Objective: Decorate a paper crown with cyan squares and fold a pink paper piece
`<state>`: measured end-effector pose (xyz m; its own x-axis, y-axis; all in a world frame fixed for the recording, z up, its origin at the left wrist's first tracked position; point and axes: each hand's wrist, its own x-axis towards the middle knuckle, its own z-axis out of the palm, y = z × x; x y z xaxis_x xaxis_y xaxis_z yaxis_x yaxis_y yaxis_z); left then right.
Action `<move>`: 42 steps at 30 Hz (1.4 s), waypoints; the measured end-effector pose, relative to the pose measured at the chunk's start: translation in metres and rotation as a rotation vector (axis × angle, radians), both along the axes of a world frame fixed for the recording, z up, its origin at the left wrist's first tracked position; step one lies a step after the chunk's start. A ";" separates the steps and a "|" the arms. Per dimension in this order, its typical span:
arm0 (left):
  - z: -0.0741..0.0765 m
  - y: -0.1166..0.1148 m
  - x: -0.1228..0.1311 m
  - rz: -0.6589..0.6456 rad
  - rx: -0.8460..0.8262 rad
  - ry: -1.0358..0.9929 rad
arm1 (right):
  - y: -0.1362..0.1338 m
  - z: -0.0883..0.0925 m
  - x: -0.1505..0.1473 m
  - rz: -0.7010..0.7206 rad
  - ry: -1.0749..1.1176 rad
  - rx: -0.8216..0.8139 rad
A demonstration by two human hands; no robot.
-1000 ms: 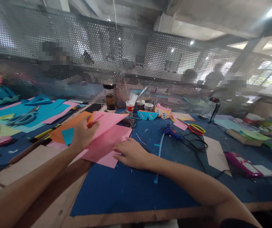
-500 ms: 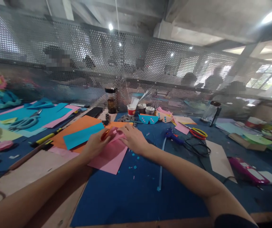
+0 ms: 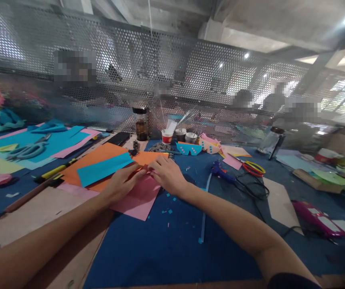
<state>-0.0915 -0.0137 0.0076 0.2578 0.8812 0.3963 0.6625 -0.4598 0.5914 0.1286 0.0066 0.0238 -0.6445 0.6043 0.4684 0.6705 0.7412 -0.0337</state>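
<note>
My left hand [image 3: 123,181] and my right hand [image 3: 170,175] meet over a pink paper sheet [image 3: 139,200]. Fingers of both hands are closed on a small pink paper piece [image 3: 149,170], mostly hidden between them. Beneath and behind my left hand lie a blue paper strip [image 3: 104,168] and an orange sheet [image 3: 73,174]. More orange paper [image 3: 151,156] shows just beyond my fingertips. Tiny blue paper bits [image 3: 169,211] are scattered on the blue mat [image 3: 160,253], to the right of the pink sheet.
A blue glue gun [image 3: 222,171] with a black cord, yellow-and-red scissors [image 3: 253,167] and a magenta device [image 3: 318,218] lie right. Paper cups [image 3: 167,137], a jar [image 3: 141,124] and a blue paper mask [image 3: 189,148] stand behind. Grey scissors [image 3: 29,149] and a yellow cutter [image 3: 56,170] lie left.
My hands have drawn closer together, and my fingers now cover more of the small pink paper piece. The camera view has shifted slightly.
</note>
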 end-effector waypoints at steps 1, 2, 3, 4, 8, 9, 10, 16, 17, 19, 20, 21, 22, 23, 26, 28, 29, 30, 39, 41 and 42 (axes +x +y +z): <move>0.000 0.000 -0.001 -0.010 -0.003 -0.005 | 0.000 0.000 0.000 0.002 -0.010 0.011; 0.001 0.001 -0.001 -0.014 -0.005 -0.010 | 0.000 0.000 0.000 0.007 -0.018 0.022; 0.000 0.002 -0.002 -0.015 -0.008 -0.015 | 0.000 -0.001 0.001 0.015 -0.023 0.032; 0.000 0.003 -0.002 -0.012 -0.008 -0.018 | 0.000 -0.001 0.001 0.025 -0.026 0.040; -0.003 0.006 -0.004 0.013 -0.002 -0.020 | 0.002 -0.002 0.003 0.087 -0.040 0.037; -0.003 0.006 -0.004 0.021 0.001 -0.019 | 0.002 -0.001 0.003 0.101 -0.053 0.032; -0.004 0.006 -0.004 0.028 0.004 -0.019 | 0.003 -0.001 0.003 0.113 -0.069 0.026; 0.001 0.004 -0.003 -0.025 0.027 0.005 | 0.000 0.008 0.004 0.139 -0.094 -0.065; 0.001 0.003 -0.002 -0.043 0.030 0.016 | 0.000 0.010 0.004 0.148 -0.096 -0.085; -0.001 0.003 -0.002 -0.072 0.032 0.041 | -0.002 0.014 0.004 0.170 -0.126 -0.121; -0.003 0.003 -0.002 -0.080 0.033 0.054 | -0.003 0.016 0.005 0.180 -0.150 -0.138; -0.004 0.004 -0.002 -0.084 0.034 0.069 | -0.004 0.018 0.006 0.187 -0.174 -0.152; -0.006 0.004 -0.002 -0.085 0.037 0.083 | -0.005 0.020 0.006 0.186 -0.194 -0.165; -0.007 0.005 -0.002 -0.087 0.042 0.098 | -0.005 0.022 0.007 0.181 -0.207 -0.178; -0.008 0.005 -0.001 -0.104 0.064 0.140 | -0.009 0.029 0.010 0.158 -0.225 -0.226; -0.006 0.005 0.000 -0.120 0.077 0.164 | -0.012 0.034 0.012 0.152 -0.246 -0.252; -0.006 0.005 0.000 -0.124 0.083 0.175 | -0.014 0.036 0.013 0.152 -0.261 -0.261; -0.005 0.005 0.000 -0.124 0.091 0.185 | -0.015 0.038 0.013 0.149 -0.277 -0.266; -0.003 0.005 -0.009 -0.062 0.158 0.233 | -0.019 0.053 0.019 0.129 -0.335 -0.300; -0.005 0.005 -0.010 -0.053 0.157 0.237 | -0.019 0.053 0.021 0.132 -0.334 -0.312; -0.006 0.006 -0.011 -0.049 0.158 0.237 | -0.018 0.054 0.022 0.134 -0.333 -0.318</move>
